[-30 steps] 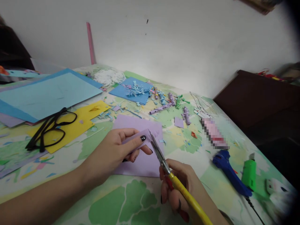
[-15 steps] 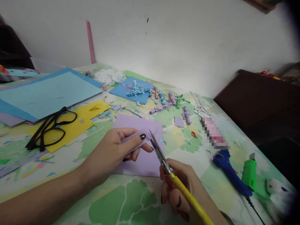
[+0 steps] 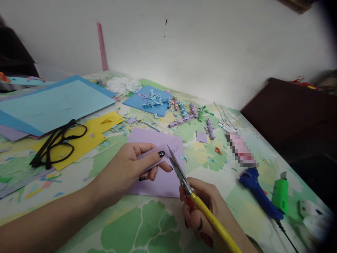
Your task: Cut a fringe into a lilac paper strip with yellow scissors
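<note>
My left hand point(image 3: 143, 162) pinches a small folded piece of purple paper point(image 3: 163, 150) between thumb and fingers. Fingers of my right hand point(image 3: 201, 211) are wrapped round the yellow and red handles of the scissors point(image 3: 186, 184). The blade tips meet the right end of the folded piece, and the blades look nearly closed. Under both hands lies a flat purple sheet point(image 3: 158, 186) on the patterned tablecloth.
Black glasses point(image 3: 54, 144) rest on yellow paper point(image 3: 81, 154) at left, near blue sheets point(image 3: 58, 102). Curled paper pieces point(image 3: 181, 121) and white string point(image 3: 123, 86) lie behind. A blue glue gun point(image 3: 259, 193) and green cutter point(image 3: 280, 195) are at right.
The scissor blades have drawn slightly closer together, and the fingers of my right hand have shifted a little on the handles. My left hand is nearly unmoved.
</note>
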`<state>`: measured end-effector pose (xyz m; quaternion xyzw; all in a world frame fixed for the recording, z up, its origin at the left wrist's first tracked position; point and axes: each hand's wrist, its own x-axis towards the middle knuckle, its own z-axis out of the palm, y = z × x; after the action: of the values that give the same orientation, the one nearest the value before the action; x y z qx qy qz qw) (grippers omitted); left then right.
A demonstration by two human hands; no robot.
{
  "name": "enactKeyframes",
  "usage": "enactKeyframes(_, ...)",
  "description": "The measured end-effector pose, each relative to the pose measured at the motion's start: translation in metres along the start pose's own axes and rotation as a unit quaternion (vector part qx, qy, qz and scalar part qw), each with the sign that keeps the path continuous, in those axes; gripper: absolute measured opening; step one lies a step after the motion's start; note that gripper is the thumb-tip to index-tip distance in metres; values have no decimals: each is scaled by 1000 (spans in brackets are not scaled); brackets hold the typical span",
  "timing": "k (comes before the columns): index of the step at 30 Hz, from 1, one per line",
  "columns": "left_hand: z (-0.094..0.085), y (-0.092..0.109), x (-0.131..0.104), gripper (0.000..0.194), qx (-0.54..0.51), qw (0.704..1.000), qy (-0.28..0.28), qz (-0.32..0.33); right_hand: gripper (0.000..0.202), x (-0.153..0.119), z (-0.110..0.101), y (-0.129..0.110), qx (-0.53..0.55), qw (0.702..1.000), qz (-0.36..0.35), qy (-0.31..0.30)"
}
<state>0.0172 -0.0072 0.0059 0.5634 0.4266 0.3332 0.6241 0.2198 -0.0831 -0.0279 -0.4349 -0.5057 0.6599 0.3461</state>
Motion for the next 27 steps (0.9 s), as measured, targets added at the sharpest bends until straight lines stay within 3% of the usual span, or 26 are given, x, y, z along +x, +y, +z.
enactKeyframes(27,0,-2,0,30,-6,1000,-2,1,58,6,0,8,-18,999,29,41)
